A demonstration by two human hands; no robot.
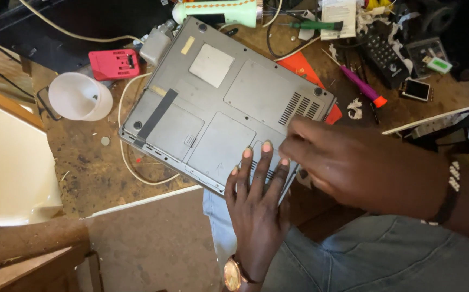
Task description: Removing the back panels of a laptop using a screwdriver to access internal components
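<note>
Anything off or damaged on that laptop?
The laptop lies upside down, its near corner hanging past the bench edge under the left hand. A strip of dark tape crosses one panel. The right hand is blurred. No clear damage.

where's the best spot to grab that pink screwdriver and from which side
Take the pink screwdriver by its long pink handle, coming from above. It lies flat and slanted on the worktable, orange end toward the person, with free table along both sides of the handle. The right hand looks nearest.
</note>
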